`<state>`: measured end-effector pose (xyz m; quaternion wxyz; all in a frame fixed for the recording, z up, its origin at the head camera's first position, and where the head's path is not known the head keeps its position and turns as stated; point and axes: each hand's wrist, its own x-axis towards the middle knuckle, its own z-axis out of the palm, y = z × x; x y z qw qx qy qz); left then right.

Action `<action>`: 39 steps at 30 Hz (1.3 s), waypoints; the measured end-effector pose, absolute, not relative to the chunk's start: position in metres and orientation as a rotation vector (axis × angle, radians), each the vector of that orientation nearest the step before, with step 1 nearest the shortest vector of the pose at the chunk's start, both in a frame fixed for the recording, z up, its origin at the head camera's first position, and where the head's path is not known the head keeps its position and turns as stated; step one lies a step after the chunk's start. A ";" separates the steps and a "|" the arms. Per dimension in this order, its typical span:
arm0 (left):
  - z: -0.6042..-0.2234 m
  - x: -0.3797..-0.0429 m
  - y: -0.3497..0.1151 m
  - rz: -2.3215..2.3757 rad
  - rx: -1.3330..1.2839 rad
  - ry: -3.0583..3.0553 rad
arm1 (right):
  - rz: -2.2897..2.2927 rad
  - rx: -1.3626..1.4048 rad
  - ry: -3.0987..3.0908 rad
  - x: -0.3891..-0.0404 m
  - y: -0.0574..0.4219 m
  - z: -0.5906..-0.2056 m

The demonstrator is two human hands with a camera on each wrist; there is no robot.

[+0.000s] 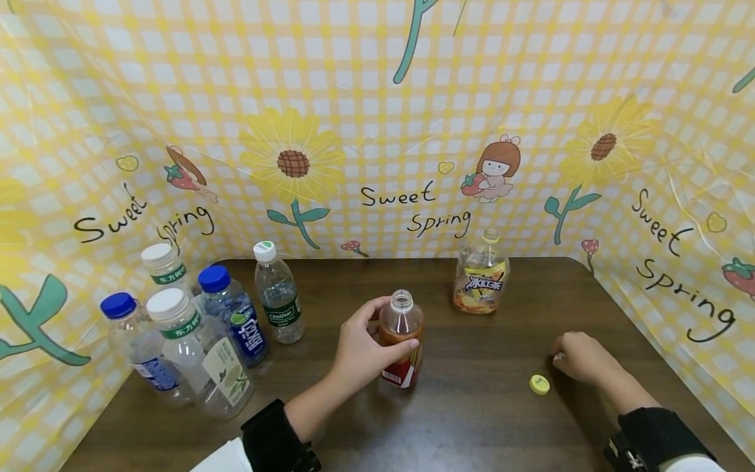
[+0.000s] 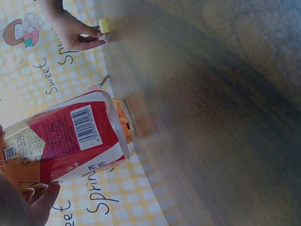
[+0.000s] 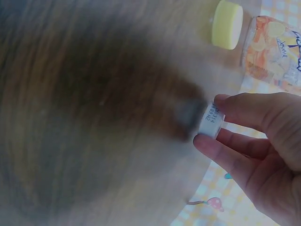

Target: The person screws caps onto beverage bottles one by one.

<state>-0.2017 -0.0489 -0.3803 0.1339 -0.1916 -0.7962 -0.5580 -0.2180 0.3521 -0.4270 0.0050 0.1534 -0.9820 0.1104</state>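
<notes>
My left hand [image 1: 364, 347] grips an uncapped bottle [image 1: 402, 375] of brownish drink with a red and white label, its thumb across the front. The bottle stands upright on the table; its barcode side fills much of the left wrist view. At the right, my right hand [image 1: 580, 357] pinches a small white bottle cap [image 3: 211, 120] between thumb and fingers, low at the table. Printed characters show on the cap's side. Left of that hand lies a yellow bottle cap [image 1: 539, 385], apart from it.
A squat bottle [image 1: 480, 283] with a yellow label and yellow cap stands at the back. Several clear bottles crowd the left side, among them one with a green label [image 1: 282, 308] and a blue-capped one [image 1: 236, 314]. A checkered cloth [image 1: 377, 131] encloses the table.
</notes>
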 end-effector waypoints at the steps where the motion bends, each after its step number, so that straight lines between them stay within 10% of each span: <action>1: -0.380 -0.202 -0.049 -1.617 -0.558 -2.306 | 0.345 0.493 -3.070 -0.218 0.350 -0.425; 39: -0.384 -0.202 -0.038 -1.639 -0.622 -2.300 | 0.330 1.509 -2.527 -0.214 0.150 -0.232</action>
